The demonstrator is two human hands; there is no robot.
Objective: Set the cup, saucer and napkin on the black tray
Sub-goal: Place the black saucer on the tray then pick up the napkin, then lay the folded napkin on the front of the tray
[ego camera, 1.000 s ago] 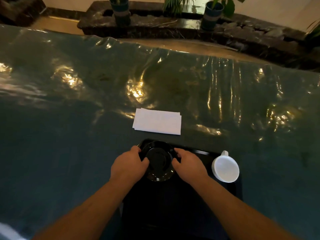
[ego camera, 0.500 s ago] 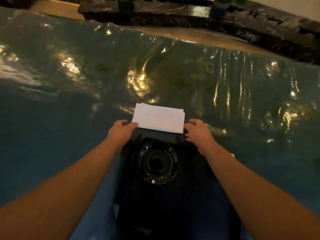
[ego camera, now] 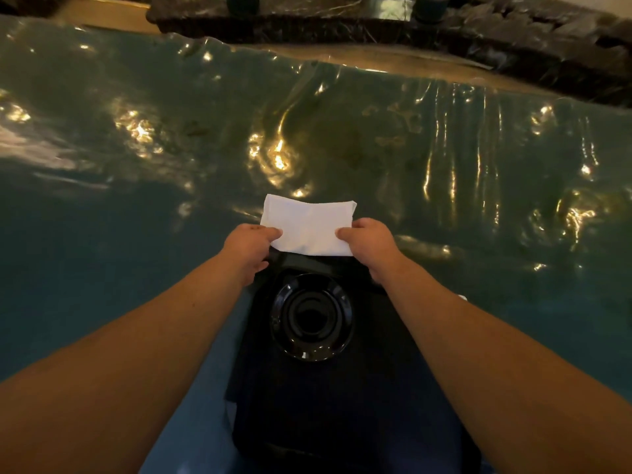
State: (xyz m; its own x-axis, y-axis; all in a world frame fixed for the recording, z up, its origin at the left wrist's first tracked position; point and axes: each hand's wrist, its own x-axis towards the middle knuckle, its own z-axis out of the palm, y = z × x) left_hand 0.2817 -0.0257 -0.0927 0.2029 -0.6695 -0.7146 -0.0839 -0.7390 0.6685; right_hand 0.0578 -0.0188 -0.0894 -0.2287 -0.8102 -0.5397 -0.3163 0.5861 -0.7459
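- The left hand [ego camera: 248, 246] pinches the near-left corner of the white folded paper napkin [ego camera: 308, 225], thumb on top and the other fingers tucked beneath.
- The napkin spans the gap between the 2 hands, bowed slightly in the middle; its near edge hangs over the far rim of the black rectangular tray [ego camera: 328, 405], while its far edge lies above the glossy teal table covering [ego camera: 136, 200].
- The round black glossy saucer [ego camera: 312, 317] sits on the tray just below the hands, between the 2 forearms, touched by neither hand.
- The right hand [ego camera: 371, 242] grips the near-right corner of the napkin the same way, thumb pressed on the top face.
- Just beyond the right forearm, a small sliver of the white cup [ego camera: 461, 297] shows at the tray's right side; the arm hides the rest, so I cannot tell whether it stands on the tray.
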